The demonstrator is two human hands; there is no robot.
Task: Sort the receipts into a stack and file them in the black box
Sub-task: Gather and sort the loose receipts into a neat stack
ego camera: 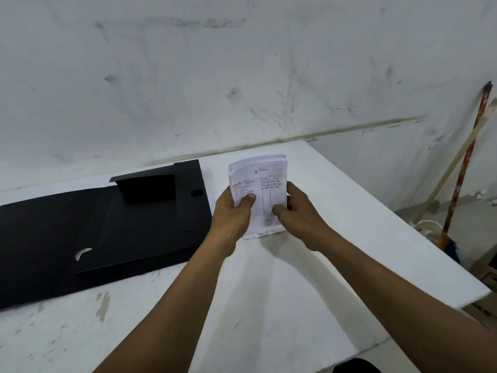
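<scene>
A stack of white receipts [262, 184] with handwritten tables stands nearly upright, its lower edge resting on the white table [269, 292]. My left hand [232, 216] grips the stack's left side with the thumb on the front sheet. My right hand [295, 214] holds the right side, thumb also on the front. The black box [94, 232] lies open and flat on the table just left of my hands, one inner flap standing up near its far end.
A stained white wall rises behind the table. A broom with an orange handle [465, 168] and a wooden stick lean against the wall at the right, beyond the table's right edge. Cardboard boxes [484, 281] sit on the floor there.
</scene>
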